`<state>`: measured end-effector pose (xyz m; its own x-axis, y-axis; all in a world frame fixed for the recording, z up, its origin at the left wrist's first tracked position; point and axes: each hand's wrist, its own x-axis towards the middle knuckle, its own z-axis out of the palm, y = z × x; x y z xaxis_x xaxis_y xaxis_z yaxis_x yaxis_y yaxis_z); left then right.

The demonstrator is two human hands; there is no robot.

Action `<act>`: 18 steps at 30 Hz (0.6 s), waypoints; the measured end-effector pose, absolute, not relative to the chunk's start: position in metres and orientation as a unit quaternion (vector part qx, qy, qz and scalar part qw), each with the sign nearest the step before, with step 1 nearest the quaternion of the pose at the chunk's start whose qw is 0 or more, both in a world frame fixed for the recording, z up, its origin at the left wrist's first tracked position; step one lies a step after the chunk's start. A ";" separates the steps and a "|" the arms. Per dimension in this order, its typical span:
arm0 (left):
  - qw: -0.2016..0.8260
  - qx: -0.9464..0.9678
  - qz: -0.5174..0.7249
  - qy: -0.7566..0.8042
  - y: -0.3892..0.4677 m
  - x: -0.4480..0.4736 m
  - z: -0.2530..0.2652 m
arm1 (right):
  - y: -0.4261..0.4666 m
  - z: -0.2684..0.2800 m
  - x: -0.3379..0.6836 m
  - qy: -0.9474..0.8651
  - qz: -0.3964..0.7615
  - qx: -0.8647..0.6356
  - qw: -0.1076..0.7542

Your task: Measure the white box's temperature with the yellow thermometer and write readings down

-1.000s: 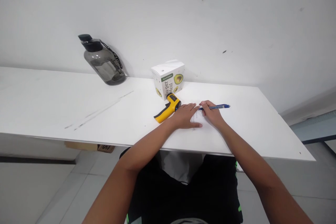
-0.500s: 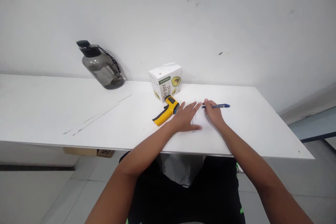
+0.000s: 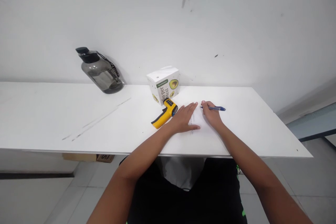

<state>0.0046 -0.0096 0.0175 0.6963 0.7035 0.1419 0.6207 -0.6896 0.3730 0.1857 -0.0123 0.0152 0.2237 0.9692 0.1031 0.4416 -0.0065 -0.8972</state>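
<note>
A blue pen [image 3: 218, 108] is pinched in my right hand [image 3: 210, 114], its tip down at a white sheet of paper [image 3: 202, 133] on the white table. Lines of small handwriting show on the sheet between my two hands. My left hand [image 3: 183, 119] lies flat over the paper's left part, fingers stretched and thumb apart, holding nothing. Just left of it lies a yellow and black infrared thermometer gun [image 3: 165, 114], close to my fingers and wrist. Behind the thermometer stands a white box [image 3: 164, 83] printed with avocados and "Su-per Meal".
A grey see-through water bottle [image 3: 102, 73] with a black cap stands at the back left by the wall. The white table [image 3: 65, 112] has dark scuff marks on its left side and ends at a right edge. Beneath it sits a cardboard box [image 3: 89, 157].
My right hand and the pen have shifted slightly, and the pen points at a slightly different angle. My left hand stays flat on the paper. The whole view has moved a little.
</note>
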 end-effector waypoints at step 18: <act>0.021 0.564 0.469 0.680 0.025 -0.049 0.039 | -0.001 0.001 0.207 -0.644 0.066 -0.676 0.352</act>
